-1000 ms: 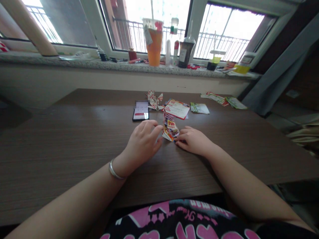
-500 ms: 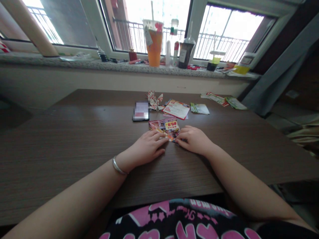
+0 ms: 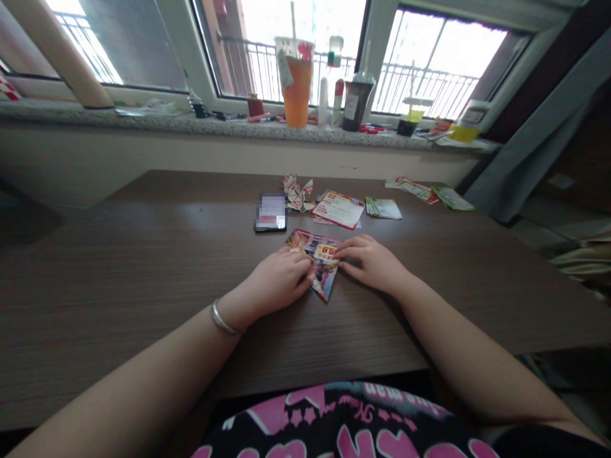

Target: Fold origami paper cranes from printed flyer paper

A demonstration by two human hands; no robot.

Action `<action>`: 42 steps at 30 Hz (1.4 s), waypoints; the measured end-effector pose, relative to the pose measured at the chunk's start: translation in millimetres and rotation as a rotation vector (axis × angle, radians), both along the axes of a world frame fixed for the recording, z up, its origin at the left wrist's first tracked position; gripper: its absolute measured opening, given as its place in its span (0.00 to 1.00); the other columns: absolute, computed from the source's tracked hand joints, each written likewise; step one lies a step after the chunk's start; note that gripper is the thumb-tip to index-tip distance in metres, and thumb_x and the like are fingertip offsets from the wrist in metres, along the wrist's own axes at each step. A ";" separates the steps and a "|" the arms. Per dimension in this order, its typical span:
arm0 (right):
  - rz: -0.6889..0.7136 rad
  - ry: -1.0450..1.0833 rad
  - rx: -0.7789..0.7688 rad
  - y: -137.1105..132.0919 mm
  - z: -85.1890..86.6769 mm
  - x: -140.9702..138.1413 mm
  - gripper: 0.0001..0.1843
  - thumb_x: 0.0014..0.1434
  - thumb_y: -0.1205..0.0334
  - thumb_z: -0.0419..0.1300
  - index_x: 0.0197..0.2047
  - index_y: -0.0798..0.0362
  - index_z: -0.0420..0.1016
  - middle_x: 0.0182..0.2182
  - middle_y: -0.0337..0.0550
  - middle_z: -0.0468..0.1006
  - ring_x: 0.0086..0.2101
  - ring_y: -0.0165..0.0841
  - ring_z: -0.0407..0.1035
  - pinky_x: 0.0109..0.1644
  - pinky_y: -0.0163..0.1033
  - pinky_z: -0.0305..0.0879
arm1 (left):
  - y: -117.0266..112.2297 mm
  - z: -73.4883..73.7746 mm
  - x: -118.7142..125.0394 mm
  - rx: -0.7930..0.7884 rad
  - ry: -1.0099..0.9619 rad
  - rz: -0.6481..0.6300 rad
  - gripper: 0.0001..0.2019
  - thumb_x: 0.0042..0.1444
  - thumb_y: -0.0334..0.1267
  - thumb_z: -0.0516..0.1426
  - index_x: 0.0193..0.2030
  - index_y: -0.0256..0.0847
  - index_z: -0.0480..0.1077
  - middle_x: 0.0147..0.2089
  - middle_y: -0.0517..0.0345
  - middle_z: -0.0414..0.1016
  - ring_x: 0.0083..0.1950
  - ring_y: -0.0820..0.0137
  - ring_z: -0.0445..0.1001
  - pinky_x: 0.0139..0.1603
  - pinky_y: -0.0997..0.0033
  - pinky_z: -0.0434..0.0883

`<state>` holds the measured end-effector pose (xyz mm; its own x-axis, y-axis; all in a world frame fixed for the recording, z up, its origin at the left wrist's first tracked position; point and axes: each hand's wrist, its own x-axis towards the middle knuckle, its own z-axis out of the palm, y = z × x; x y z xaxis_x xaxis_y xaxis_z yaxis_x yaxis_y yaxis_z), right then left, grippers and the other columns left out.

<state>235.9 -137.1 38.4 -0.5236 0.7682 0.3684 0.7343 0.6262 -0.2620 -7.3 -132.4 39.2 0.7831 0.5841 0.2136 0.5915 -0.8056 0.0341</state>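
A colourful printed paper flyer (image 3: 326, 272), folded to a pointed shape, lies on the brown table in front of me. Its point faces me, and a yellow price panel with red figures shows near its right side. My left hand (image 3: 281, 277) has its curled fingers on the flyer's left edge and hides part of it. At the right edge, my right hand (image 3: 372, 262) pinches the paper between thumb and fingers. Just beyond the flyer lie a phone (image 3: 271, 213) with a blurred screen, a folded red-and-white paper piece (image 3: 298, 194) and a stack of printed sheets (image 3: 338, 208).
Small green-and-white cards (image 3: 383, 208) lie right of the stack, with more leaflets (image 3: 415, 189) at the table's far right. Along the window sill (image 3: 229, 127) stand a large orange drink cup (image 3: 296, 92), a dark drink cup (image 3: 356, 105), bottles and small items.
The flyer has turned and its pointed corner now sticks out towards me between the hands. My left fingers have curled in and moved slightly left; my right hand has shifted slightly up along the edge.
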 end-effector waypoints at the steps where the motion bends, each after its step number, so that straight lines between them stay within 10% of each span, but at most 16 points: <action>1: 0.013 -0.005 -0.007 0.2 -0.4 -0.2 0.12 0.61 0.59 0.59 0.46 0.50 0.80 0.45 0.47 0.79 0.47 0.38 0.69 0.54 0.48 0.65 | 0.0 1.3 0.2 0.001 0.001 0.007 0.11 0.64 0.39 0.50 0.38 0.38 0.71 0.42 0.50 0.75 0.47 0.62 0.73 0.55 0.56 0.68; 18: 0.053 -0.097 -0.053 -1.4 2.1 1.1 0.20 0.57 0.66 0.59 0.53 0.49 0.76 0.57 0.49 0.69 0.56 0.42 0.61 0.60 0.52 0.60 | 8.3 -8.2 -6.8 0.054 -0.064 -0.009 0.13 0.63 0.34 0.54 0.50 0.51 0.75 0.48 0.55 0.75 0.50 0.62 0.71 0.53 0.59 0.68; 30: 0.203 -0.131 -0.123 1.2 1.3 0.5 0.25 0.55 0.53 0.64 0.56 0.47 0.73 0.58 0.48 0.70 0.59 0.44 0.60 0.62 0.55 0.56 | 2.7 2.8 -5.8 0.017 0.006 0.073 0.12 0.61 0.45 0.56 0.43 0.42 0.75 0.42 0.52 0.75 0.44 0.62 0.73 0.46 0.61 0.69; 42: 0.245 -0.131 -0.150 -2.3 5.1 -2.8 0.22 0.52 0.64 0.63 0.51 0.53 0.76 0.53 0.50 0.74 0.53 0.41 0.67 0.59 0.49 0.61 | 8.4 1.8 -9.0 -0.033 -0.015 0.014 0.13 0.59 0.43 0.58 0.49 0.41 0.73 0.49 0.51 0.76 0.50 0.61 0.74 0.52 0.60 0.70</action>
<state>233.1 -139.4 43.5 -0.7352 0.6543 0.1774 0.6003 0.7499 -0.2779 -16.3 -124.0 41.0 0.7713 0.6022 0.2060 0.6022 -0.7953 0.0699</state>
